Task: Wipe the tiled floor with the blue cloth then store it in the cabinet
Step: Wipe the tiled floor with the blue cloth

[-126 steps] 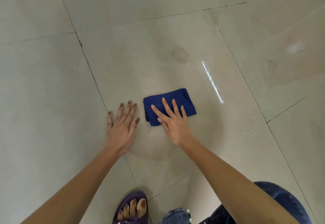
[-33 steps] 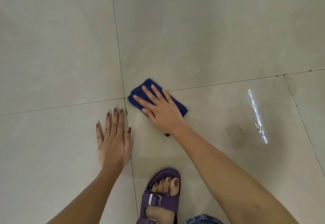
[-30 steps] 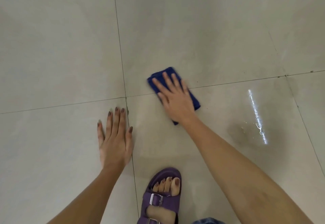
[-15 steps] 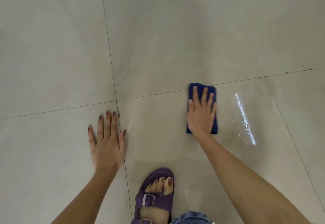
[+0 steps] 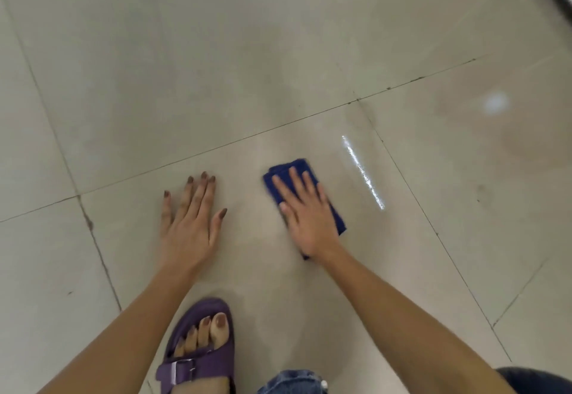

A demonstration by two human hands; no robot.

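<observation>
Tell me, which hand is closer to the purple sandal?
Left. The left hand lies flat on the floor just beyond the purple sandal; the right hand is farther right.

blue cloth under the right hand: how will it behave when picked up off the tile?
Likely floppy: the blue cloth lies folded flat under the right hand, so the folds may fall open when lifted. Probably light. It should slide easily on the glossy tiled floor.
</observation>
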